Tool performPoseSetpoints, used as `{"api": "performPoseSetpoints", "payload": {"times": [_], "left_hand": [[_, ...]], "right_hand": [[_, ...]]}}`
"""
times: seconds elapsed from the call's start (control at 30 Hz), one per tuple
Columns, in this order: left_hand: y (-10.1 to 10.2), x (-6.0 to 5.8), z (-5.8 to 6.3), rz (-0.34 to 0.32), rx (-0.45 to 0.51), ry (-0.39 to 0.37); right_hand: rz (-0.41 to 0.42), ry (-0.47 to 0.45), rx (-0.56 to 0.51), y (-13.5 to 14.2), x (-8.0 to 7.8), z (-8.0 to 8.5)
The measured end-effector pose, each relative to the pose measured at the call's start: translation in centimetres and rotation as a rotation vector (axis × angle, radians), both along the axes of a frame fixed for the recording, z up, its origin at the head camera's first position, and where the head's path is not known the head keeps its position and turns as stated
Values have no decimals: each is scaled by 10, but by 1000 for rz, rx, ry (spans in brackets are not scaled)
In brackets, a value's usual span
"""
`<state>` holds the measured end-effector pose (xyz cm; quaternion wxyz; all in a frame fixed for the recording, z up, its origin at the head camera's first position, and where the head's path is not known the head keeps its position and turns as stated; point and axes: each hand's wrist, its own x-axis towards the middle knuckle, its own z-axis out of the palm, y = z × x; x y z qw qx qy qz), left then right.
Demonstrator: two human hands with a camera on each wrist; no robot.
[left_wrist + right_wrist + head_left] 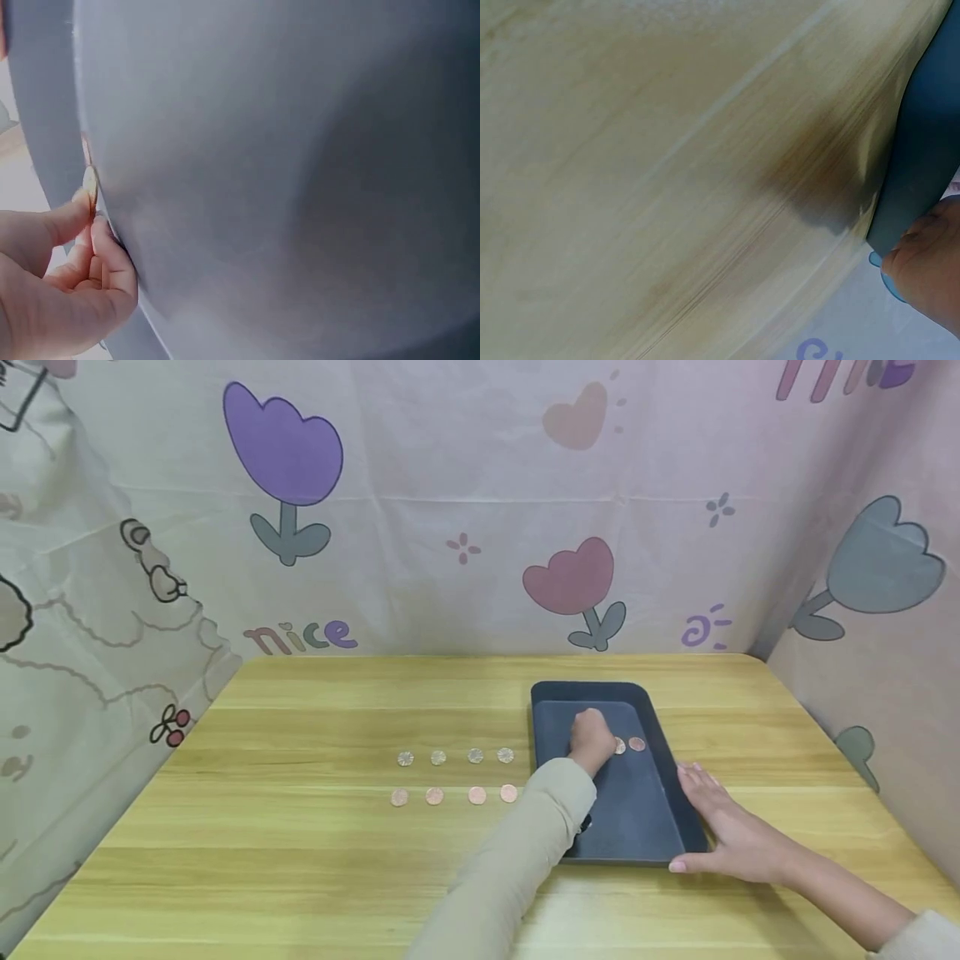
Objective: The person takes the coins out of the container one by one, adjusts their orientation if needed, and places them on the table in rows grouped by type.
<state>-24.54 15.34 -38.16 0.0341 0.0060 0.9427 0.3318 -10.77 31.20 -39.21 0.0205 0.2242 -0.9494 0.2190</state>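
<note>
My left hand is inside the dark grey tray, over its left half. In the left wrist view, its thumb and fingertips pinch at the lower edge of a gold-toned coin. From the head camera those fingertips are hidden by the hand. Just right of the hand lie a pale coin and a copper-coloured coin on the tray floor. My right hand rests against the tray's near right corner, fairly straight fingers along the right wall and thumb at the front edge. The right wrist view shows only part of that hand.
Left of the tray, several silvery coins form a row on the wooden table. Nearer, several copper-coloured coins make a second row. My left sleeve crosses the tray's near left side. A patterned cloth hangs behind the table.
</note>
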Motion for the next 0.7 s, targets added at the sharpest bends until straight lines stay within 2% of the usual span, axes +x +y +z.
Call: {"api": "performPoseSetpoints", "payload": {"times": [0.23,0.43,0.53,0.7], "left_hand": [[-4,0,8,30,121,-6],[-15,1,27,-13,198,10],[-23,1,36,-3,220,-7],[-38,-1,44,18,253,-38]], "right_hand": [[-1,-16,1,2,2,-1],[0,-17,-2,1,2,-1],[1,-11,-4,0,1,-1],[1,4,-1,0,1,0]]}}
